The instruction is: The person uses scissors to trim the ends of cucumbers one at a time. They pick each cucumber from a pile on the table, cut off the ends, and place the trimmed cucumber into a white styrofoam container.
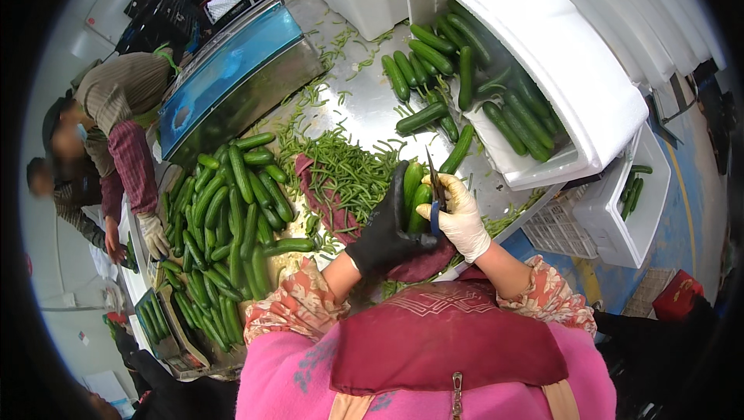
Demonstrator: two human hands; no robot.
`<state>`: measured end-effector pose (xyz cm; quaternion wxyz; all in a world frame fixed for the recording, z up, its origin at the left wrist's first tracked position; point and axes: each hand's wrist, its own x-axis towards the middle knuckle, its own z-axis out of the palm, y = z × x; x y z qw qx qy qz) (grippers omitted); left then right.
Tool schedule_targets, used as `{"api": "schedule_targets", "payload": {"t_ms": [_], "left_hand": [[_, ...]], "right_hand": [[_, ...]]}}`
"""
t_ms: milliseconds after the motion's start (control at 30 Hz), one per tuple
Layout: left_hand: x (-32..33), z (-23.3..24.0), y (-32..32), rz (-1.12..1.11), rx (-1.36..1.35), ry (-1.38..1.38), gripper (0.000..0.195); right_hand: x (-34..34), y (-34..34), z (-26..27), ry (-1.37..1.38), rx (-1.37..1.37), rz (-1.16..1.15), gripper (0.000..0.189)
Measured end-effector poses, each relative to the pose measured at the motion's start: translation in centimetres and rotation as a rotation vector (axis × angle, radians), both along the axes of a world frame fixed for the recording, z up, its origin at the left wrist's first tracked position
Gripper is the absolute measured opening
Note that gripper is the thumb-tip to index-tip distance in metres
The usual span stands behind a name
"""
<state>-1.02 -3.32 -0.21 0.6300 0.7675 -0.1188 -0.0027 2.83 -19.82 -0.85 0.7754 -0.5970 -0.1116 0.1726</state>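
Observation:
My left hand (381, 245), in a black glove, holds two green cucumbers (411, 183) upright side by side. In my right hand (467, 223), under a thin white glove, is a pair of scissors (435, 218) with blue handles, blades pointing up beside the cucumbers. A loose cucumber (458, 150) lies just beyond the right hand. Past my left hand a heap of small cut green stems (354, 167) spreads over a dark red cloth (334, 213). To the left is a large pile of cucumbers (232, 216).
A white foam box (581, 65) lies tipped on its side at right, cucumbers spilling onto the metal table (372, 100). Another foam box (372, 4) stands at the back. A blue-topped metal housing (232, 77) borders the left pile. A co-worker's gloved hand (153, 237) is near that pile.

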Motion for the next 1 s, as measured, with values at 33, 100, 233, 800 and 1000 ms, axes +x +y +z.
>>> {"api": "schedule_targets", "payload": {"t_ms": [33, 100, 233, 800, 1000], "left_hand": [[-0.2, -0.1, 0.0, -0.006, -0.005, -0.015, 0.119], [-0.8, -0.2, -0.2, 0.075, 0.126, 0.033, 0.112], [-1.9, 0.8, -1.4, 0.251, 0.318, -0.137, 0.094], [3.0, 3.0, 3.7, -0.005, -1.925, 0.301, 0.05], [2.9, 1.2, 0.4, 0.172, -1.934, 0.538, 0.061]], "right_hand": [[-0.1, -0.4, 0.3, 0.061, 0.01, -0.017, 0.044], [-0.2, -0.6, 0.9, 0.166, 0.107, 0.024, 0.039], [-0.5, -0.9, 2.5, 0.346, 0.049, -0.066, 0.028], [-0.9, -3.7, -0.1, -0.693, -0.601, -0.131, 0.051], [-0.2, -2.3, -1.2, -0.805, -0.641, -0.161, 0.05]]}}
